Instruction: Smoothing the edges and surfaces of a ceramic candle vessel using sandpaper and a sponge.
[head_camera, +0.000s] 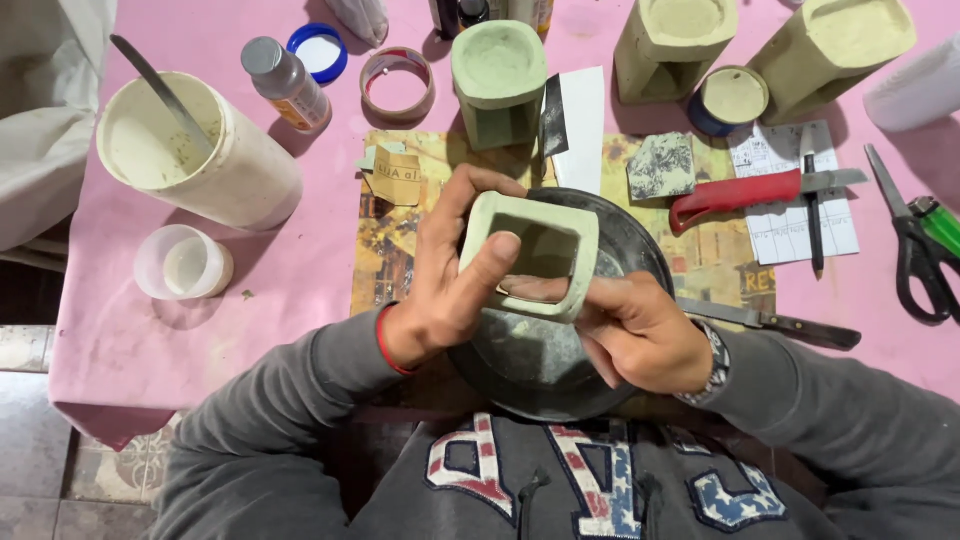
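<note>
Piece in hand: a pale green hollow block (530, 255) with rounded corners, its open side facing up at the camera, being held over the dark round pan (600, 370) just below the middle of the view.
Left hand: the left hand (450, 270) is gripping the block from nine o'clock, thumb lying across the front wall, fingers curling behind the far wall.
Right hand: the right hand (640, 335) is coming in from four o'clock, fingers reaching inside the cavity and pressing along the lower inner wall; closed narrowly against that wall, holding no tool.
Stage, as I judge it: the block is already formed and out of any mould; the inner faces are being rubbed or smoothed, so finishing seems under way, not complete.
Done pieces: three similar green blocks (498, 80) are standing at twelve to one o'clock.
Surface look: matte, chalky, slightly uneven rim, thick walls.
Tools lying idle: red-handled knife (735, 195) at two o'clock, scissors (915, 245) at three o'clock, white tub (195, 150) with a stirring stick at ten o'clock.
</note>
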